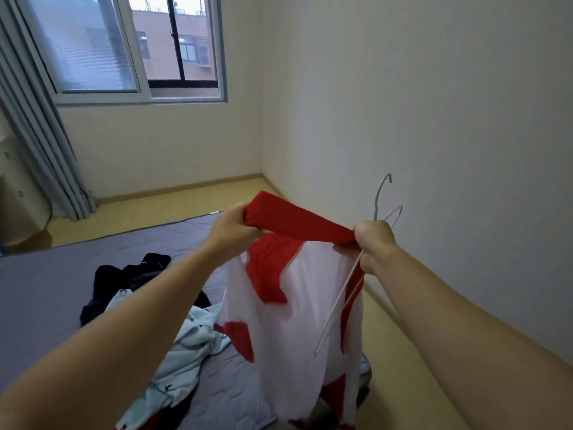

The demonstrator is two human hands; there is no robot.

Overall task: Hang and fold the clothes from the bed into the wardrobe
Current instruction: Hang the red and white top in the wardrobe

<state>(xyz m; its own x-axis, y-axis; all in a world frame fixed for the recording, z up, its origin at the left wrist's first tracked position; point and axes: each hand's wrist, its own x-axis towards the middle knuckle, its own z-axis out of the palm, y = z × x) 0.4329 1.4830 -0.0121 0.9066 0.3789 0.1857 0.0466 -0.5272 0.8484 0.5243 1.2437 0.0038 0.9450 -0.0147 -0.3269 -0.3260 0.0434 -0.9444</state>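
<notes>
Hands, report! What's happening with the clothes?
Left hand, right hand grip red-and-white fabric garment. Right also holds thin white wire hanger. Nothing blocking.

Bed (pixel 46 290), seen from its near side: a grey quilted surface running from the lower left towards the far corner. Two garments lie directly on it. A dark garment (pixel 124 277) sits crumpled near the middle (navy or black; the colour cannot be told apart). A light blue garment (pixel 186 346), printed with small dark marks, sprawls nearer the viewer, its upper edge overlapping the dark one. A small white tag (pixel 216 212) shows at the bed's far corner. The pale wooden floor (pixel 155 209) borders the bed on its far and right sides.
</notes>
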